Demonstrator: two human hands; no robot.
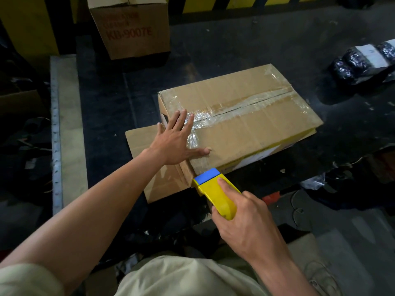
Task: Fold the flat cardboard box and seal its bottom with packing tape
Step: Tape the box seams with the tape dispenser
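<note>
Box: folded, taped seam upward, on dark bench centre
Left hand: spread flat, pressing tape end at near corner
Right hand: gripping yellow-blue tape dispenser at near edge, likely to sever tape

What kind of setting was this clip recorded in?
Likely a warehouse or packing area: yellow-and-black hazard striping on the far wall, a printed carton on the dark floor, and plastic-wrapped bundles nearby.
</note>
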